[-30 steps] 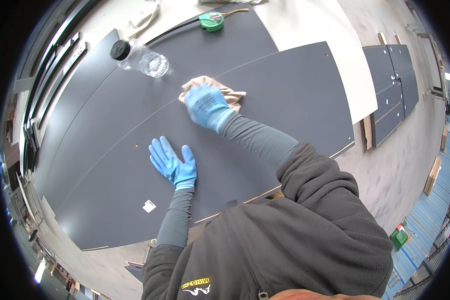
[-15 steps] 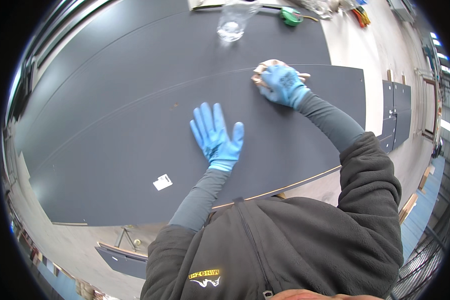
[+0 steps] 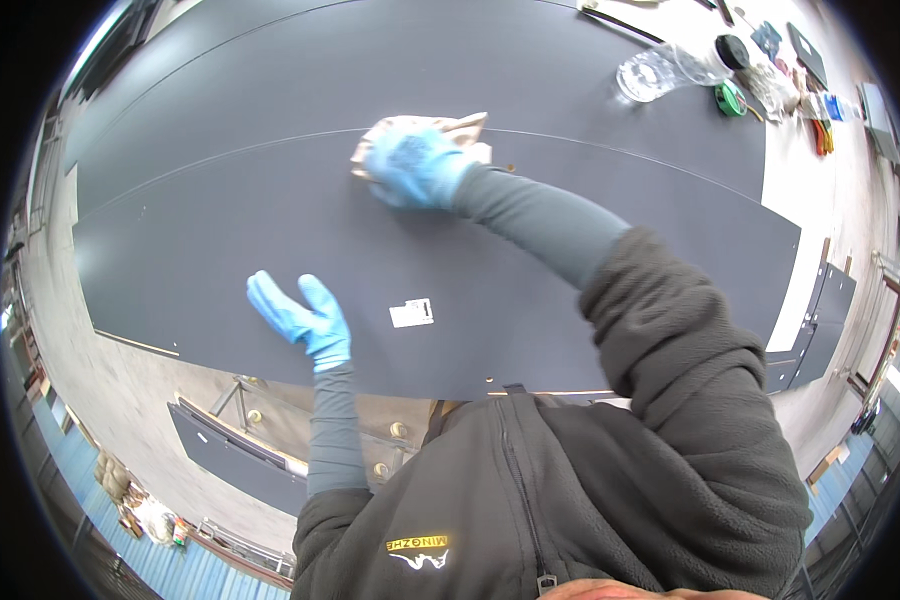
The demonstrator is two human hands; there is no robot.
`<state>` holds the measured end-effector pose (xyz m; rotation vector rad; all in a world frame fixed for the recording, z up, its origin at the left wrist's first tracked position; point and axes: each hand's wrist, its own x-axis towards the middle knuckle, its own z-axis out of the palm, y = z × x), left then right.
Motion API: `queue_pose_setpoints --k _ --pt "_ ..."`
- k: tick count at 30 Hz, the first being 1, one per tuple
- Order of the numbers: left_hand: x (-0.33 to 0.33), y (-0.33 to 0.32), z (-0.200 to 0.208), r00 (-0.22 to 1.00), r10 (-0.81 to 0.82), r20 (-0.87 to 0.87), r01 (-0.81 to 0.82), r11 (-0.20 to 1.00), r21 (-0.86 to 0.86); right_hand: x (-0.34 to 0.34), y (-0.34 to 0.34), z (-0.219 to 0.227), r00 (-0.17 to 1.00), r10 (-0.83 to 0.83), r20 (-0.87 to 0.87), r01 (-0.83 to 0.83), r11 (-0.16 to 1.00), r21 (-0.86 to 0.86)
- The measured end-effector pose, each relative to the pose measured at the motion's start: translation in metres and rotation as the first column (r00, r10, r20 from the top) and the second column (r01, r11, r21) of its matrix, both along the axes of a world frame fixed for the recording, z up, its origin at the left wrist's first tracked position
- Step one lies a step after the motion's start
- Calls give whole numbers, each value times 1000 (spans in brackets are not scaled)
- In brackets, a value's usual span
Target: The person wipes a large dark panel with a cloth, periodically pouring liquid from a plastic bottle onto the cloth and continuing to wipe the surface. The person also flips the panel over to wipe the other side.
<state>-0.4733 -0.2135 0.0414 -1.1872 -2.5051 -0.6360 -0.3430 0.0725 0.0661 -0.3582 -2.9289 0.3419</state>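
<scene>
Two large dark grey panels lie side by side before me, with a thin seam between them. My right hand, in a blue glove, presses a crumpled beige cloth onto the panels by that seam. Motion blurs its fingers a little. My left hand, gloved in the same blue, is over the near panel toward its left part. Its thumb stands apart from the fingers and nothing is in it. A small white label lies on the near panel between my left hand and my right forearm.
A clear bottle with a black cap stands at the far right, beside a green tape roll. Behind them are orange-handled pliers and crumpled plastic. More dark panels lean below the table's near left edge.
My right hand has swept the cloth leftward along the seam. My left hand has shifted left and nearer to me, its fingers closer together. The view has turned toward the left.
</scene>
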Motion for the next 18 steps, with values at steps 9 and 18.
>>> queue_pose_setpoints --k 9,18 --pt "-46 -30 -28 996 93 -9 -93 991 -101 67 9 1 971 82 224 -45 985 -166" --pt "-49 -29 -22 989 126 79 -116 986 -121 -174 -18 9 934 -29 357 75 990 -116"
